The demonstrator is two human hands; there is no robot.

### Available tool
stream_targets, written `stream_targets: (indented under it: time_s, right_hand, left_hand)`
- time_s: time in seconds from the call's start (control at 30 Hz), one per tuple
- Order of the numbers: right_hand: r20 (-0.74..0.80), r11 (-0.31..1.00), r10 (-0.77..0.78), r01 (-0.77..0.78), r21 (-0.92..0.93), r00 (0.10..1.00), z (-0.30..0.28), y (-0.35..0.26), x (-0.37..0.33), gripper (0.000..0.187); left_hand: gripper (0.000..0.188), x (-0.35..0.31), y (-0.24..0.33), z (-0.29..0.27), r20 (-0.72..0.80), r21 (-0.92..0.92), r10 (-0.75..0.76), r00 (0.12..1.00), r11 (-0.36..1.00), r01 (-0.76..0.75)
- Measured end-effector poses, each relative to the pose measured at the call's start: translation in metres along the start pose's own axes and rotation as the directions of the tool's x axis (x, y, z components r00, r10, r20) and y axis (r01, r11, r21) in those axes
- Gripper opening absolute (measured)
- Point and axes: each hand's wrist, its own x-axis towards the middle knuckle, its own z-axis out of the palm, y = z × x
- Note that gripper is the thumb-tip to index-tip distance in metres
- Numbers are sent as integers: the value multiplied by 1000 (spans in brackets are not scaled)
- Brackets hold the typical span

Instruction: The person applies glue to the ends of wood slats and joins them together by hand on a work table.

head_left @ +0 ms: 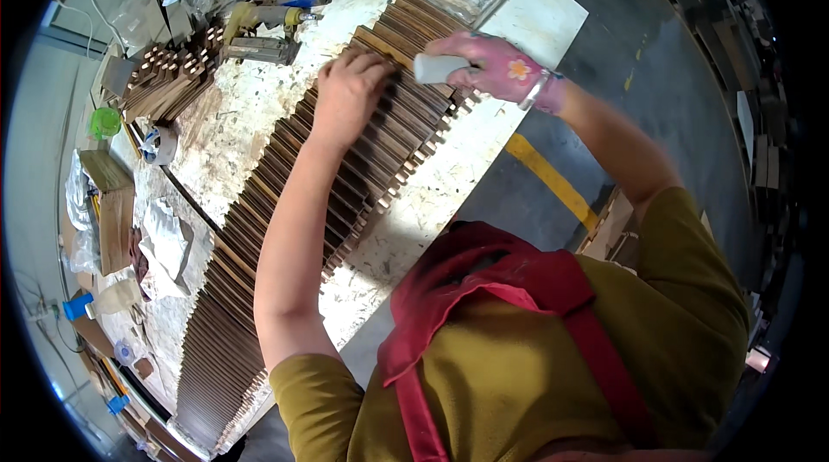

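From afar I see brown strips [371, 160], a pink glove [496, 65] with a pale flower [519, 70], a red apron [518, 276] and an olive shirt [496, 363].

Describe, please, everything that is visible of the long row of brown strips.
The long row of brown strips looks wooden, in dark and lighter tones. The narrow strips lie side by side, with pale, peg-like ends along the edge nearer the person. The row runs diagonally across the stained white table. The left hand appears to touch it; whether the right hand does is unclear.
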Motion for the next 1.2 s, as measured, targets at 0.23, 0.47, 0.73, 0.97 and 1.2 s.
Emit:
stream_targets:
  time_s: [0.23, 0.47, 0.73, 0.97, 1.2]
  right_hand:
    - [-141, 923, 138, -76, 378, 980, 3, 39, -42, 49]
    - [-173, 930, 100, -30, 367, 980, 5, 38, -54, 49]
    - [-192, 897, 139, -41, 441, 972, 2, 35, -42, 49]
    - [-64, 951, -265, 272, 149, 962, 59, -26, 40, 45]
    - [439, 961, -222, 118, 251, 871, 212, -179, 86, 33]
  left_hand:
    - [18, 8, 20, -5, 162, -93, 160, 974, 985, -146]
    - [12, 30, 11, 3, 227, -293, 180, 957, 950, -109]
    - [16, -2, 19, -10, 6, -365, -114, 993, 925, 109]
    - [12, -108, 72, -81, -55, -553, -524, 850, 725, 412]
    - [15, -239, 99, -129, -133, -550, -818, 560, 531, 645]
